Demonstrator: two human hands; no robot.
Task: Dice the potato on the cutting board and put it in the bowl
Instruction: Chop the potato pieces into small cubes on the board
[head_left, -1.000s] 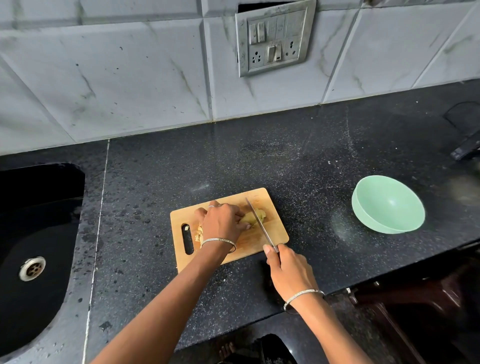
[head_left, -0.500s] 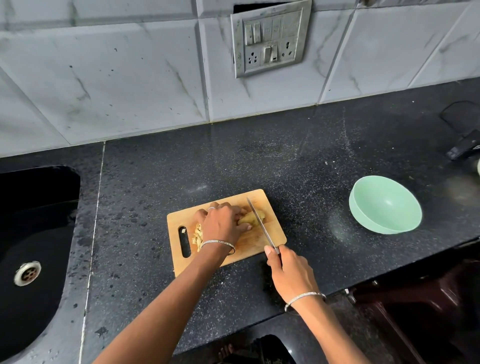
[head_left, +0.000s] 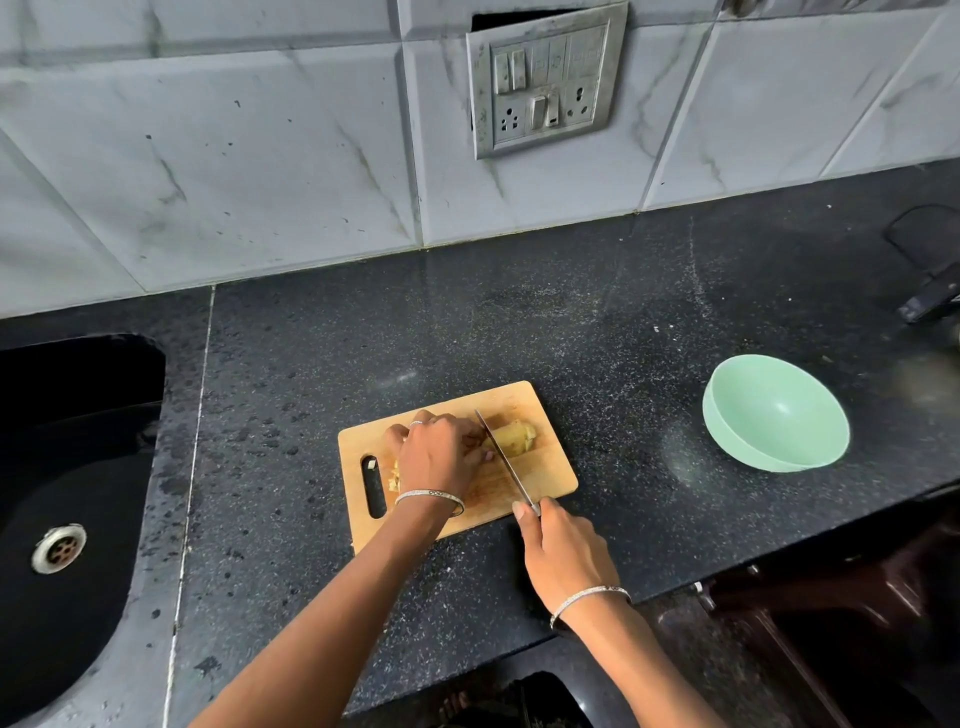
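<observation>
Right hand (head_left: 563, 551): nearest item, at the near edge of the board, silver bangle on the wrist. Its fingers (head_left: 524, 512) are wrapped round the handle of a steel-bladed kitchen knife (head_left: 506, 462); the handle itself is hidden in the grip.

Knife blade: runs from near right to far left over the board, edge down across the potato.

Rectangular wooden cutting board (head_left: 553, 470): lies flat on the black speckled stone counter (head_left: 571, 322), with a slot handle at its left end.

Left hand (head_left: 436, 457): on the board, bangle on the wrist, ring on one finger. The fingers are curled down over the potato, holding it just left of the blade.

Pale yellow peeled potato (head_left: 517, 439): on the far half of the board; one end shows right of the blade, the rest is under the left hand. Small cut potato pieces (head_left: 394, 475) lie beside the slot.

Round mint-green plastic bowl (head_left: 737, 447): on the counter, well right of the board; its bare inner surface shows down to the bottom.

Black sink (head_left: 78, 415): far left, metal drain (head_left: 58, 548) in its floor.

Grey metal switch and socket panel (head_left: 543, 85): on the marbled tile wall behind.
</observation>
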